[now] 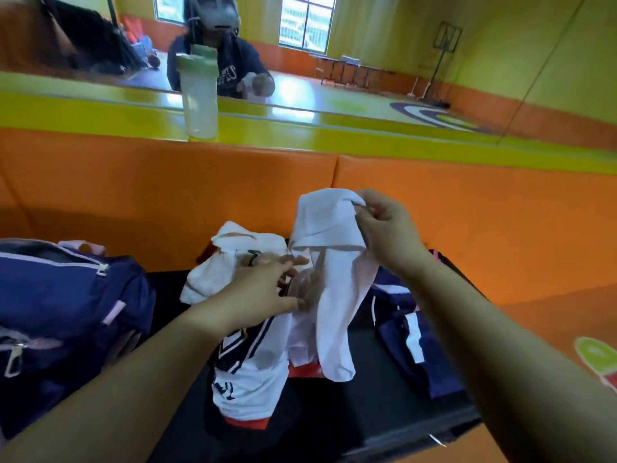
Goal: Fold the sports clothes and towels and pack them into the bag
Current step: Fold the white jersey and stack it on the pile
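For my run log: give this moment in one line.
step: folding | right hand: pinches raised white cloth | left hand: fingers straight, at cloth | jersey: on black table | navy bag: at left

White towel point(330, 262); navy bag point(66, 305), pink trim; white jersey point(248, 379), navy-red trim; orange padding point(167, 195).

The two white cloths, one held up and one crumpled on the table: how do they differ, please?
The hanging white cloth is pinched at its top by the right hand and drapes long; the crumpled white cloth lies bunched, unheld, on the black table. Both are white fabric.
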